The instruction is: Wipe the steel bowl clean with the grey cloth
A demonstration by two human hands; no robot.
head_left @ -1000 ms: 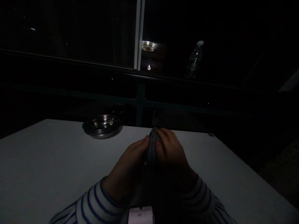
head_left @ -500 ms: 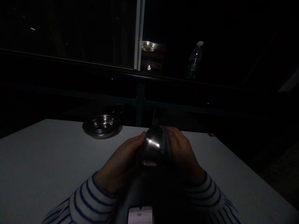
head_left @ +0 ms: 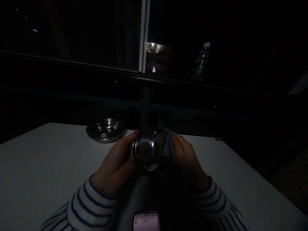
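Observation:
A shiny metal bowl is held on its side between my two hands above the table. My left hand grips its rim on the left, thumb on top. My right hand presses a grey cloth against the bowl's base on the right. The fingers behind the bowl are hidden. A stack of metal bowls sits to the left near the table's far edge, apart from my hands.
The white table spreads to both sides. A phone with a lit screen is at the bottom, close to me. Beyond the table are a window frame and a plastic bottle. The room is dark.
My left hand has shifted left and slightly down, and the bowl has turned so that its rim and more of its side show. My right hand stays on the cloth.

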